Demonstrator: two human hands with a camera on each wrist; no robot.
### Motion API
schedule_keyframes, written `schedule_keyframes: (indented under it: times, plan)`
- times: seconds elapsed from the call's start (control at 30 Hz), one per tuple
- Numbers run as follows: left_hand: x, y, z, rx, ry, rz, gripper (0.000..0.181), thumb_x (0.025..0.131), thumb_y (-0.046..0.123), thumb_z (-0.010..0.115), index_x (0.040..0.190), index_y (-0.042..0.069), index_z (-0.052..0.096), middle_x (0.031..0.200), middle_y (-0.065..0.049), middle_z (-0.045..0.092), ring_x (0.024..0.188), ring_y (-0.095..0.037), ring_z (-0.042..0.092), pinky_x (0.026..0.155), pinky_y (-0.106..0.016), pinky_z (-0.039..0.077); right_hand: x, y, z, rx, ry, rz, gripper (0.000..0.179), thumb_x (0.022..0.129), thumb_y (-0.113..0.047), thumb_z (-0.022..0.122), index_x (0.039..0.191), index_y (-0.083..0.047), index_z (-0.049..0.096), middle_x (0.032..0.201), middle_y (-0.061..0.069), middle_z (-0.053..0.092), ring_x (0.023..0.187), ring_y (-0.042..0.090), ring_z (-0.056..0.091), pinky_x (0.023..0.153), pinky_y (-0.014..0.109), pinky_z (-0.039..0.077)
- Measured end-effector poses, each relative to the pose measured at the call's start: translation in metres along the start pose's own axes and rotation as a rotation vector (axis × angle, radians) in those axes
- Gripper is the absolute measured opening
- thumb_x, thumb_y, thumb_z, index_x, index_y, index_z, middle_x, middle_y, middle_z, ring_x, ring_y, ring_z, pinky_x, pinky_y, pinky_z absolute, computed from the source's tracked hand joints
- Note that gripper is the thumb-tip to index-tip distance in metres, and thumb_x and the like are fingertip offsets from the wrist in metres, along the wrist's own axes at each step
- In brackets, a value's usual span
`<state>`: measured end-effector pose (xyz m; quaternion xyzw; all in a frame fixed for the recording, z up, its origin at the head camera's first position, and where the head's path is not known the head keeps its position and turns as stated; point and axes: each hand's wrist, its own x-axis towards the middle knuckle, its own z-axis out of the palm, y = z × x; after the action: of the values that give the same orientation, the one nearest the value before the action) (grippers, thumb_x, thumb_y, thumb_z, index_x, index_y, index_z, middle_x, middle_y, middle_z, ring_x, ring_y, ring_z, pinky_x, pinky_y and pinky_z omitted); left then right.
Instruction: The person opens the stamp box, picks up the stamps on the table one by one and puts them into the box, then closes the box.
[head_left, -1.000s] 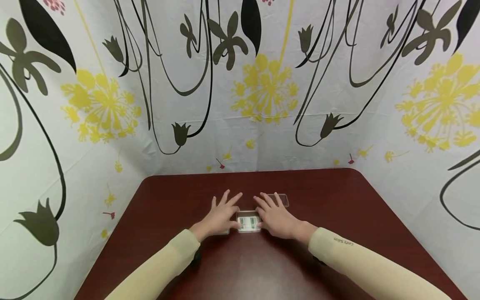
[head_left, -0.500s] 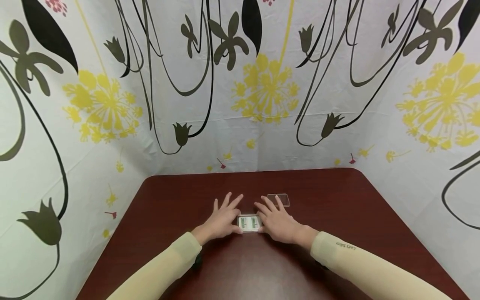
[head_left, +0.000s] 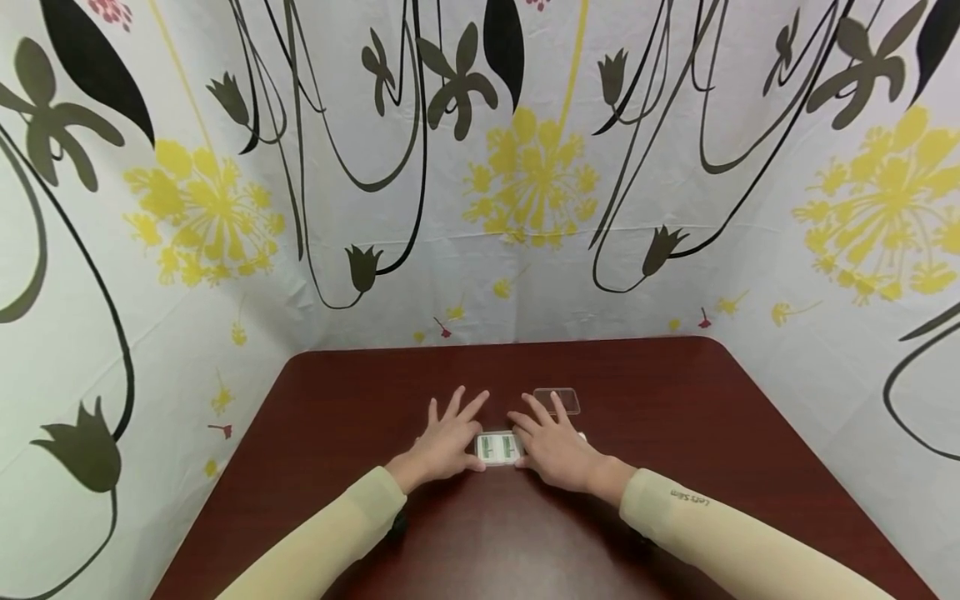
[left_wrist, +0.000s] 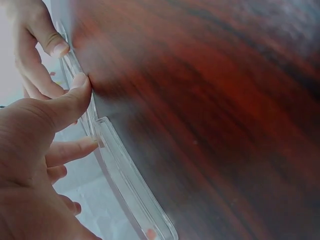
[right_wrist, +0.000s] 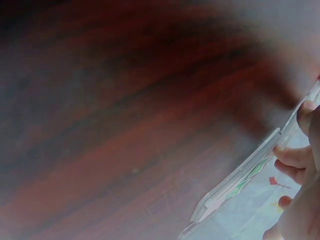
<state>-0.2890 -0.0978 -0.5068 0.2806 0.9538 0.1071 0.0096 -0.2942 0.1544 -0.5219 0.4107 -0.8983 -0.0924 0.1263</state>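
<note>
A clear flat plastic case (head_left: 498,448) with white-and-green contents lies on the table between both hands. My left hand (head_left: 444,444) grips its left end, thumb at the near corner and index finger at the far one. The right hand (head_left: 558,450) holds the right end the same way, its other fingers spread. In the left wrist view, another clear case (left_wrist: 137,187) lies beside the left hand (left_wrist: 35,150). A case with green marks (right_wrist: 240,182) shows beside the right hand (right_wrist: 300,185) in the right wrist view; the head view mostly hides both.
A thin clear plastic lid or tray (head_left: 568,402) lies behind the right hand on the dark red-brown table (head_left: 495,533). Floral cloth (head_left: 517,292) hangs around the table's back and sides.
The clear rim that stood up behind the white-and-green contents has gone down, and the case now looks flatter. Both hands have shifted slightly nearer. A pale corner now shows beyond the right hand.
</note>
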Motion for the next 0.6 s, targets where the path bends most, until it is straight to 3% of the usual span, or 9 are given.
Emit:
schedule_keyframes:
  times: [0.2,0.6]
  plan:
    - [0.0012,-0.0010,-0.0001,-0.009,-0.012,-0.010,0.046,0.081,0.050,0.080,0.114,0.020,0.072,0.168,0.009,0.004,0.153,-0.032,-0.008,0.111,-0.073,0.003,-0.0001,-0.0004,0.0006,0.025,0.007,0.023,0.058,0.098,-0.056,0.057,0.135,-0.012,0.063,0.151,0.005,0.046,0.149,0.038,0.021,0.110,0.073,0.014]
    - [0.0015,-0.0014,0.0008,-0.019,-0.020,-0.015,0.047,0.081,0.050,0.080,0.116,0.019,0.072,0.168,0.002,0.014,0.153,-0.036,-0.004,0.110,-0.073,0.003,-0.0014,0.0014,0.0014,0.065,0.018,0.032,0.057,0.096,-0.056,0.061,0.133,-0.013,0.064,0.152,0.005,0.046,0.149,0.039,0.021,0.110,0.073,0.013]
